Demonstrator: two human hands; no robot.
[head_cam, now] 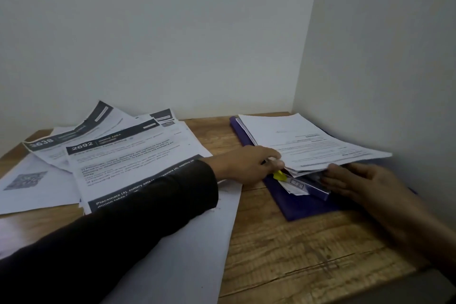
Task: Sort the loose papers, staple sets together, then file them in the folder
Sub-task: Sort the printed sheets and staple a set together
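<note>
Between the two hands, at the near edge of the purple folder (pixel 299 207), lies the stack of papers (pixel 306 140) that the task is about. It rests on the folder in the worktop's far right corner, against the wall, with its near edge lifted. Such a sheaf should be light but floppy; the sheets will likely slide over one another and fan out if taken by one corner, so the sound hold is across the whole thickness at the near edge, thumb on top and fingers beneath, with the other hand steadying.

The left hand (pixel 249 164) has its grip narrow, thumb and forefinger pinching the stack's near left corner. Just below that grip a small yellow item (pixel 278 175) peeks out; I cannot tell whether it is a tab or a clip. The right hand (pixel 355 180) lies flat, fingers straight, fingertips at the stack's lifted near edge and resting on the folder, holding nothing.

Under the raised edge, between the two grips, a small printed slip (pixel 294 184) and a dark glossy strip (pixel 318 186) lie in the folder; what they are is unclear. The folder itself looks thin and bendy.

Left of the left grip, loose printed sheets (pixel 123 155) spread unsorted over the wooden worktop (pixel 308 254), overlapping one another, two headed 2692 and 3638. No stapler shows.
</note>
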